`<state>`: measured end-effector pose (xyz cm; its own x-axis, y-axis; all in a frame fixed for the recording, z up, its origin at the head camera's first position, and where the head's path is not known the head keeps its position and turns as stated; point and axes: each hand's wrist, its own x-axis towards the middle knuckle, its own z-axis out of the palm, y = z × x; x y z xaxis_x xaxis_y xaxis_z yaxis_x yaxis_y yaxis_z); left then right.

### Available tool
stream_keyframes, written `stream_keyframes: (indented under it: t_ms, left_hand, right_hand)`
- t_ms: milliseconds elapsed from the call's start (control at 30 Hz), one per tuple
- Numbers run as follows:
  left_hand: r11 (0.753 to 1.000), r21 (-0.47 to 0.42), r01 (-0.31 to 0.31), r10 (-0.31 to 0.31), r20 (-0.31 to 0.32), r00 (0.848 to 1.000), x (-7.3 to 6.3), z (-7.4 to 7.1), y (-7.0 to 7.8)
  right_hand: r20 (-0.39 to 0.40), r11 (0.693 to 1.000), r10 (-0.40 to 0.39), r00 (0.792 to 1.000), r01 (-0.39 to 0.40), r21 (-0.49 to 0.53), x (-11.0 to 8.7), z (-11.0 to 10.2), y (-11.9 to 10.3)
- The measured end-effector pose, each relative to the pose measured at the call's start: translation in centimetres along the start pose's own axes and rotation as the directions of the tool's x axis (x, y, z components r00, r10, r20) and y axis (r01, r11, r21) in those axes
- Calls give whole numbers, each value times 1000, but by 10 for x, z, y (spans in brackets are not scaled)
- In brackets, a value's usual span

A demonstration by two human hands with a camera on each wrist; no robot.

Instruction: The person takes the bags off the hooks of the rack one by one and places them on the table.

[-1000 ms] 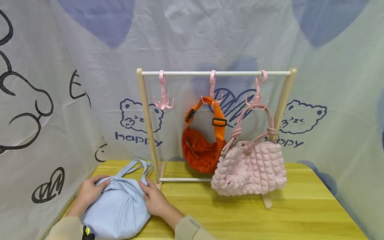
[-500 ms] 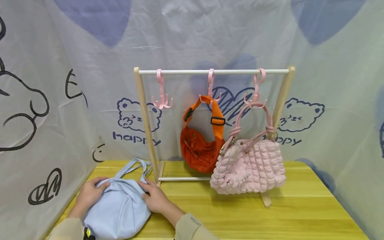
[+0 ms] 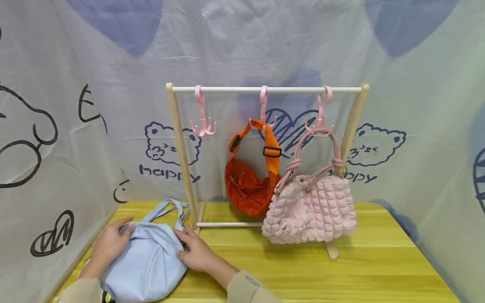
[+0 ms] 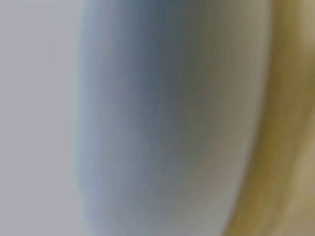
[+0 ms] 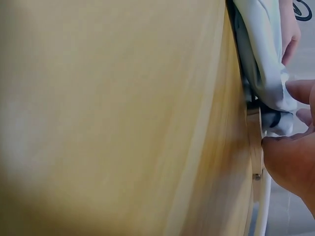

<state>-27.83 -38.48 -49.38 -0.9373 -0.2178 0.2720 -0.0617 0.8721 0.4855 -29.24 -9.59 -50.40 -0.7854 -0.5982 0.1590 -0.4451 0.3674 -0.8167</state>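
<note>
A light blue soft handbag (image 3: 145,263) lies on the table at the left in the head view, its loop straps (image 3: 163,209) spread toward the rack. My left hand (image 3: 113,242) grips its upper left edge, thumb on the front. At the upper right edge, by the strap's base, my right hand (image 3: 196,251) holds the bag between thumb and fingers. The right wrist view shows that hand (image 5: 293,147) beside the bag's pale cloth (image 5: 268,59). Blur fills the left wrist view, with pale blue cloth (image 4: 128,123) in it.
Behind stands a rack with a white rail (image 3: 231,89) and wooden posts. Pink hooks hang from it; the left one (image 3: 203,126) bears no bag. An orange crossbody bag (image 3: 250,189) and a pink quilted handbag (image 3: 314,210) hang from the others. Below is the yellow wooden table (image 3: 363,269).
Both hands keep hold of the blue handbag and barely move. The head view has shifted slightly, so the whole scene sits a little farther left and up.
</note>
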Motion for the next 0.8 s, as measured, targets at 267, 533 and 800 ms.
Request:
stream_keyframes:
  t_ms: [267,533,800]
  left_hand:
    - [995,-101,-20,13,-68,998,-11,0,24]
    - [971,-221,-86,55,-143,988,-22,1,48]
    - [940,-300,-165,101,-218,971,-30,-5,86]
  right_hand:
    - [13,1000,-17,1000,17,20,-17,-23,4]
    - [-7,992,-74,997,74,107,-35,-41,1]
    - [-61,966,-166,984,175,191,-58,-65,-5]
